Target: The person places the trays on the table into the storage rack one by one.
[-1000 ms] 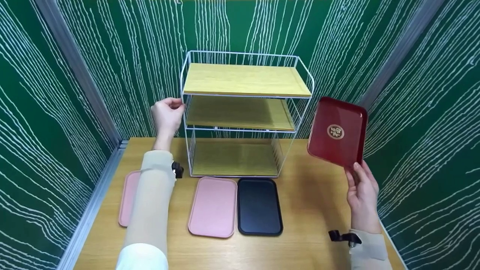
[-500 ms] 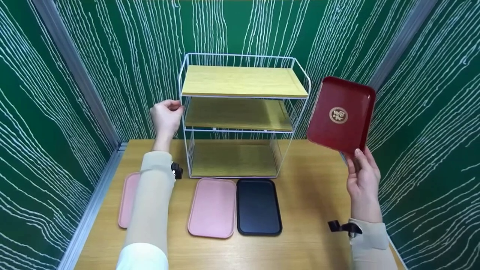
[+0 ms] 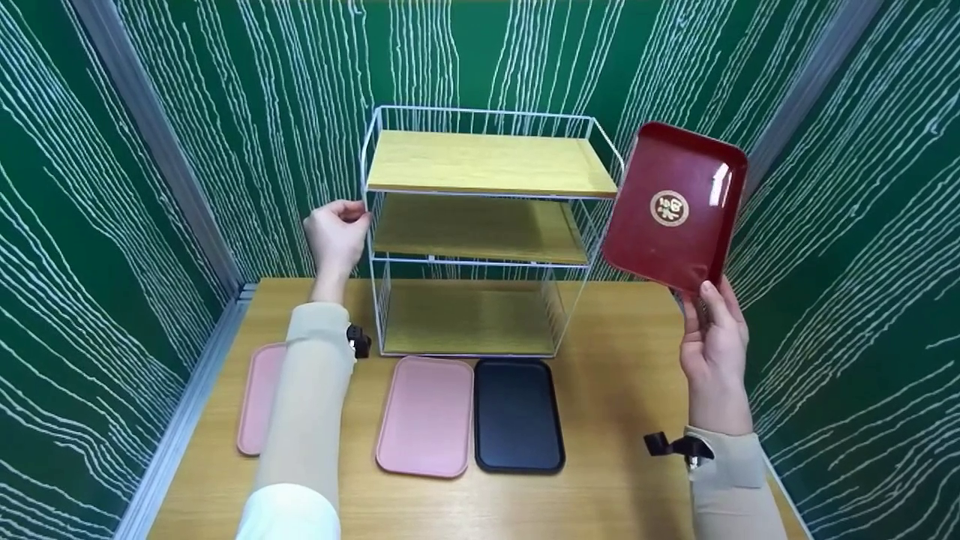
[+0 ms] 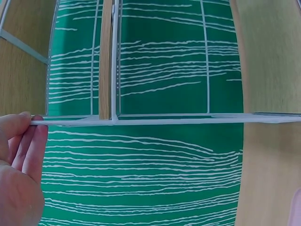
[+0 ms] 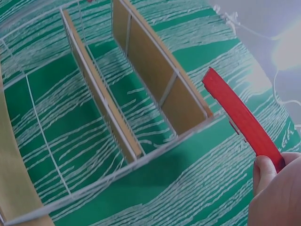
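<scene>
Watching remotely, I saw the right hand [image 3: 716,345] pinch the red tray [image 3: 679,206] near its lower corner — tilted, just beside the rack [image 3: 491,161] — while the left hand [image 3: 336,234] gripped the rack's frame.

My three viewpoints.
Head view: forward and down, farthest back, over table [image 3: 517,502] and rack [image 3: 480,229]. Left wrist: close past my left hand [image 3: 336,238], onto the rack's left side. Right wrist: past my right hand [image 3: 716,349], rack tilted, from the right. All share the rack.
</scene>
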`<action>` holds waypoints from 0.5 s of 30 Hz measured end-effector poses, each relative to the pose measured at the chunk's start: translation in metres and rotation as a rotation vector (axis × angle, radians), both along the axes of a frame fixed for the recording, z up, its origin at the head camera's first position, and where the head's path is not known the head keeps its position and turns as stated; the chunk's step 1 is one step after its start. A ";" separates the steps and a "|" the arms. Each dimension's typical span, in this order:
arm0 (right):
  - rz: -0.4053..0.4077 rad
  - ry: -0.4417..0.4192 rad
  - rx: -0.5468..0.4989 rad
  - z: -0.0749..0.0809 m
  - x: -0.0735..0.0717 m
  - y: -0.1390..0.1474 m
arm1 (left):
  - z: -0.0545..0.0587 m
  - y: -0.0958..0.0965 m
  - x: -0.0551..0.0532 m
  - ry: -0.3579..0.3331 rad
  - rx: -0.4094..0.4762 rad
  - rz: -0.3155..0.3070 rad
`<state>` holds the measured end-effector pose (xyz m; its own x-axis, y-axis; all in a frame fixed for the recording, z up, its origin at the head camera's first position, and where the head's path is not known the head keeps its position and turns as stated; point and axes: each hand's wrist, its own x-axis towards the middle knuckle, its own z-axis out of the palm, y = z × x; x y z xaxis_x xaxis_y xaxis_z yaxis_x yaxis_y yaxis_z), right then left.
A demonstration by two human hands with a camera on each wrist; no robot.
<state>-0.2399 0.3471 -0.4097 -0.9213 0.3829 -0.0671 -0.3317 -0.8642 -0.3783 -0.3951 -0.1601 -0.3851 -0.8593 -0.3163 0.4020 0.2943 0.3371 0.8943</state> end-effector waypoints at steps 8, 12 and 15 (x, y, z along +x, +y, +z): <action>0.004 0.069 0.022 0.012 -0.001 -0.018 | -0.004 0.004 -0.001 0.012 0.032 -0.016; 0.032 0.047 0.045 0.019 -0.005 -0.031 | -0.004 0.005 0.000 0.015 0.057 0.001; 0.056 0.035 0.083 0.023 -0.009 -0.043 | -0.005 0.006 0.000 0.029 0.073 0.021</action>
